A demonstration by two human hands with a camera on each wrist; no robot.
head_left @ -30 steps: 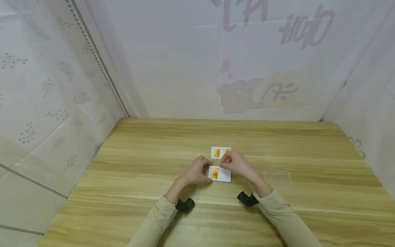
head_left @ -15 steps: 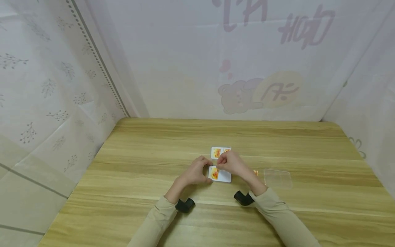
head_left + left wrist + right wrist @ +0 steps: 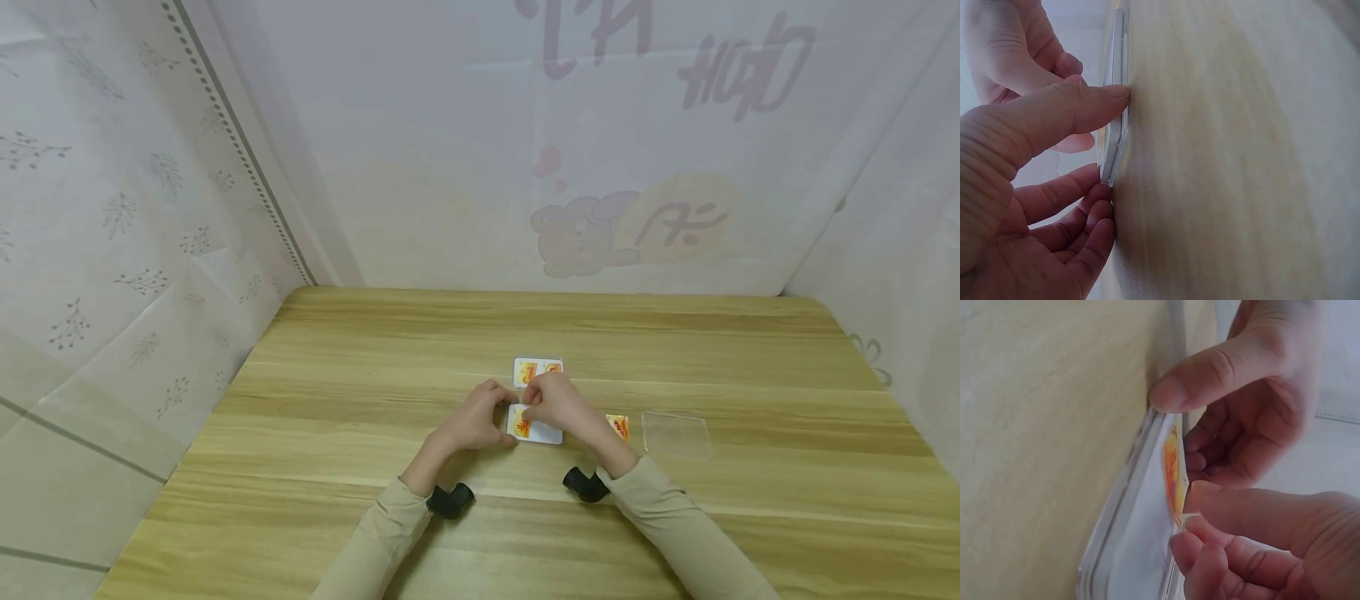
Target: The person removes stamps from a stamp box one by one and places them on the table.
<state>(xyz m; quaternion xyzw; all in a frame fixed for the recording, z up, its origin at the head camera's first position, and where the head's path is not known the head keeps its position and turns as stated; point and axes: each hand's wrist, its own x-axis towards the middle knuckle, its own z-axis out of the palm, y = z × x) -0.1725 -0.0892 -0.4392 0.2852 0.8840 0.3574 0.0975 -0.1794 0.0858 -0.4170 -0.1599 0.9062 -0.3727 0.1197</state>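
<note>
Wooden table (image 3: 337, 367), seated work with both hands. My left hand (image 3: 474, 417) grips the left end of a white card case (image 3: 546, 433): thumb along the near edge, fingers at the far-left corner. The case lies flat on the wood in front of me, thin and layered when seen edge-on.

My right hand (image 3: 558, 402) is over the case. Thumb and fingertip meet in a pinch on the edge of an orange printed piece (image 3: 521, 425), which sits on the left part of the case's white face. The pinched edge is small and partly hidden behind my fingers, so I hedge: it looks like the piece's own edge, slightly raised.

Just beyond the case, a second white card (image 3: 540, 367) bears two orange pictures, the right one partly behind my right hand. Beside my right forearm, a small red-and-orange piece (image 3: 618, 426); just to its right, a clear plastic plate (image 3: 677, 435) lies flat.

A black mount (image 3: 452, 500) at my left wrist, another black mount (image 3: 585, 485) at the right. Tan sleeves (image 3: 667, 517). Behind the table, a pale curtain (image 3: 420, 125) with a faint bear print (image 3: 577, 237).
</note>
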